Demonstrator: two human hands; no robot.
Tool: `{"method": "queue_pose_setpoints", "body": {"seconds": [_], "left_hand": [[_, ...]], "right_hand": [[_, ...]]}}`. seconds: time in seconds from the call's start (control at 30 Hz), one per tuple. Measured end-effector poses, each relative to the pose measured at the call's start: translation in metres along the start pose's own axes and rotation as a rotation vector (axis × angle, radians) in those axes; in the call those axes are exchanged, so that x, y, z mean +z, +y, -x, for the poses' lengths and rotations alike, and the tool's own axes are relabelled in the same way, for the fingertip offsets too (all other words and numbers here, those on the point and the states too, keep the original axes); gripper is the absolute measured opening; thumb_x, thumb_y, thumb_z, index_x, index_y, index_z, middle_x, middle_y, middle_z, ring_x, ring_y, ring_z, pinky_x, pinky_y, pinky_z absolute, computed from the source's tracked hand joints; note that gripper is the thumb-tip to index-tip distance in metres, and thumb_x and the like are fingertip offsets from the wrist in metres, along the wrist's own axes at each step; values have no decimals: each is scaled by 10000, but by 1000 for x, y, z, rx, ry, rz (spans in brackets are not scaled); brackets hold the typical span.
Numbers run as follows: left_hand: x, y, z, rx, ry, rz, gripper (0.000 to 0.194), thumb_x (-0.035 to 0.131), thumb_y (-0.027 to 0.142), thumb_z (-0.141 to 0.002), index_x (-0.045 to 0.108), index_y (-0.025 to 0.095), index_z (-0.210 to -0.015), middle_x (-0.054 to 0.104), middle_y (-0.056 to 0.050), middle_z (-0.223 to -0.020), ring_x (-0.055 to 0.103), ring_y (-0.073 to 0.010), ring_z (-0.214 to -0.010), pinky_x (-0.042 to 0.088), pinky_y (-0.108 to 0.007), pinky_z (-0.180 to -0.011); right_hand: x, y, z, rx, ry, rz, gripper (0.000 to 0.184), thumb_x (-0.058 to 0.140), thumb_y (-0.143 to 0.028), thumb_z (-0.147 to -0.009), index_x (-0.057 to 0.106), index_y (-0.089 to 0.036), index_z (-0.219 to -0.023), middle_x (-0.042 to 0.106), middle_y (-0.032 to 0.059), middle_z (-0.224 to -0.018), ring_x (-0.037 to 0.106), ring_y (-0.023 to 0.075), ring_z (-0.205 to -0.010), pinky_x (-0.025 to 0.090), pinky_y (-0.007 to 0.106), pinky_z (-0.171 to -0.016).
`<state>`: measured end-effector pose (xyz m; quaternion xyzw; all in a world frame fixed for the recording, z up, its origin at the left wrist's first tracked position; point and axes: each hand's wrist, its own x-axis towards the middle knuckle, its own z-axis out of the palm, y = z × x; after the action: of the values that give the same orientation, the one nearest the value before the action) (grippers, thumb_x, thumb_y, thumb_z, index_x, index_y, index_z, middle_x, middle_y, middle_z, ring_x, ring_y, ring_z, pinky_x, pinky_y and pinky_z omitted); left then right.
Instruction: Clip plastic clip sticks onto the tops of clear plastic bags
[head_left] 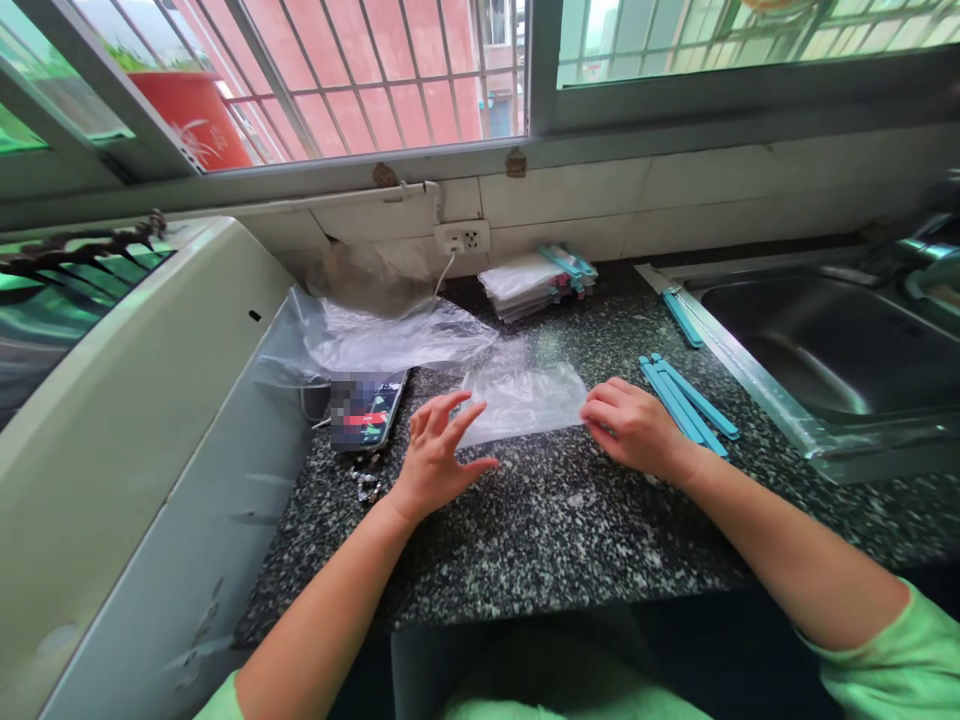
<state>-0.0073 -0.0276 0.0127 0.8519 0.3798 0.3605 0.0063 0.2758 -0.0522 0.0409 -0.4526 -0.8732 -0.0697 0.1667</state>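
Right hand [634, 425]: fingers pinch the right end of the clear bag [525, 397], behind the worktop's [540, 550] front edge. Left hand [437, 455]: fingers spread, beside the left end.

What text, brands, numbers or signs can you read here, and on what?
None legible.
Phone screen: partly pixelated; the remaining marks are too small and blurred to read.
Red pot outside the window: pale marking, no letters I can make out.
Clear plastic bag between the hands: no print visible.
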Motion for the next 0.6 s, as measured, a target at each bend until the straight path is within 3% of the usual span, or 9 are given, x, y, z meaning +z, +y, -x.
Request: {"method": "queue_pose_setpoints", "body": {"seconds": [0.13,0.2,0.33,0.47,0.6], "left_hand": [[0,-2,0,29,-30,-49,144,597,192,-748,625,242,-881,576,-46,-1099,457,-219,-1057,372,-390,-922],[-2,-2,-1,31,-43,23,115,562,136,-745,619,218,-804,603,-48,-1046,477,-209,-1025,388,-378,-903],[-7,0,-3,28,-99,151,123,531,112,-737,600,199,-792,621,-63,-1028,506,-197,-987,415,-372,-882],[-4,-1,-2,15,-171,237,130,514,111,-730,590,194,-795,642,-69,-1017,538,-196,-973,426,-380,-872],[0,-4,2,-98,-261,284,182,497,135,-744,604,204,-874,681,-58,-935,599,-185,-878,446,-353,-816]], "right_hand": [[-1,5,1,-49,13,-166,145,461,-180,-817,601,-189,-782,594,69,-795,470,192,-788,411,316,-725],[2,11,2,-42,16,-234,139,517,-192,-780,606,-193,-886,598,72,-870,482,200,-844,427,329,-760],[14,27,2,-1,-25,-291,403,583,-176,-711,568,-195,-1114,577,92,-1010,494,213,-930,443,360,-807],[27,38,0,7,-60,-356,250,538,-164,-760,660,-189,-977,609,80,-885,513,184,-833,448,329,-755],[32,40,-1,11,-85,-395,206,505,-169,-793,702,-194,-847,637,74,-802,513,176,-780,429,315,-720]]}}
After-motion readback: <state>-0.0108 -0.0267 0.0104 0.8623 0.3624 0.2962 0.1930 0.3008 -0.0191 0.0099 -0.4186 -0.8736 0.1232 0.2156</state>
